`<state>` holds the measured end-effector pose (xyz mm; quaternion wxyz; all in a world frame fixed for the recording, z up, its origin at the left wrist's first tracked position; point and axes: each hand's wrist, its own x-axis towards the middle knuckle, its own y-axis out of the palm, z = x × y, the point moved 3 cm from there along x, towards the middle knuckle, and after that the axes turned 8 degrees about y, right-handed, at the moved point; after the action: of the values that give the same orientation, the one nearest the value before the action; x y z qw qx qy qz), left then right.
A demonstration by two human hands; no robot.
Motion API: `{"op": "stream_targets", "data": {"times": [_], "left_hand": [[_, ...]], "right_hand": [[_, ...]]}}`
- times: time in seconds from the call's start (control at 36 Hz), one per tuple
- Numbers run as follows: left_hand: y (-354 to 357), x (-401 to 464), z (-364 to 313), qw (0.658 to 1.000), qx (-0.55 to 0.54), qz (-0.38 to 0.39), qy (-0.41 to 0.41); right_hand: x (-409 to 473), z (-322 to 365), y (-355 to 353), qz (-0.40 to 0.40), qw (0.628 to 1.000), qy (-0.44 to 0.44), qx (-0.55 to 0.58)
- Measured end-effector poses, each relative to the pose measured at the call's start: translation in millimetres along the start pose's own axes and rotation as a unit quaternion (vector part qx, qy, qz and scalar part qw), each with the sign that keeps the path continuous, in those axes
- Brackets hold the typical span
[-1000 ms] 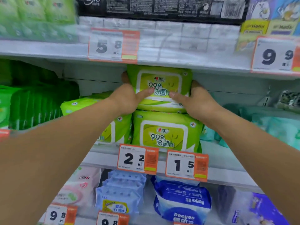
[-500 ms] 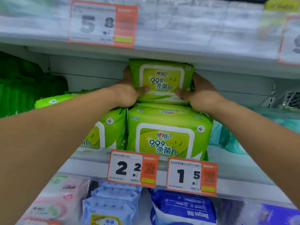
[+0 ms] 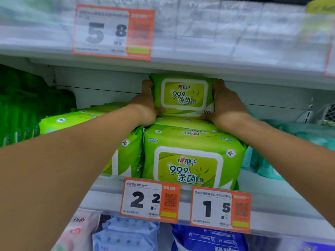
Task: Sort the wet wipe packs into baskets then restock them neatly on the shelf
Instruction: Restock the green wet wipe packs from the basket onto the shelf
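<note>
A lime-green wet wipe pack [image 3: 184,96] stands upright on top of other green packs, just under the upper shelf board. My left hand [image 3: 146,105] grips its left side, thumb under the front bottom edge. My right hand [image 3: 224,105] grips its right side the same way. Below it a matching green pack [image 3: 190,158] stands at the front of the middle shelf [image 3: 268,194], and a flat one lies between the two. Another green pack [image 3: 125,153] stands to the left, partly hidden by my left forearm.
Dark green packs [image 3: 27,113] fill the shelf's left part, and teal packs [image 3: 308,142] sit at the right. Price tags [image 3: 150,200] hang on the shelf edge. Blue and pink packs [image 3: 126,234] lie on the shelf below. White tissue packs [image 3: 217,29] line the upper shelf.
The top green pack has gone deeper onto the stack and stands more upright. Both hands slid from its front to its sides. The camera moved closer.
</note>
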<state>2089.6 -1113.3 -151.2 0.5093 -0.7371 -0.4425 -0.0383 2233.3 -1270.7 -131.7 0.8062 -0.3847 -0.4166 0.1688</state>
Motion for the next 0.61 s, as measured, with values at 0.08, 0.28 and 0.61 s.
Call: {"op": "stream_targets", "data": {"times": [0.08, 0.28, 0.61], "left_hand": [[3.1, 1.0, -1.0, 1.0, 0.003, 0.019, -0.008], [3.0, -2.2, 3.9, 1.0, -0.005, 0.021, -0.011], [4.4, 9.0, 14.8, 0.999, -0.004, 0.036, -0.013]], "right_hand": [[-0.7, 4.8, -2.6, 0.038, 0.998, 0.007, -0.046], [-35.9, 39.4, 3.2, -0.127, 0.912, -0.269, -0.283], [9.2, 49.5, 34.4, 0.031, 0.857, -0.346, -0.38]]}}
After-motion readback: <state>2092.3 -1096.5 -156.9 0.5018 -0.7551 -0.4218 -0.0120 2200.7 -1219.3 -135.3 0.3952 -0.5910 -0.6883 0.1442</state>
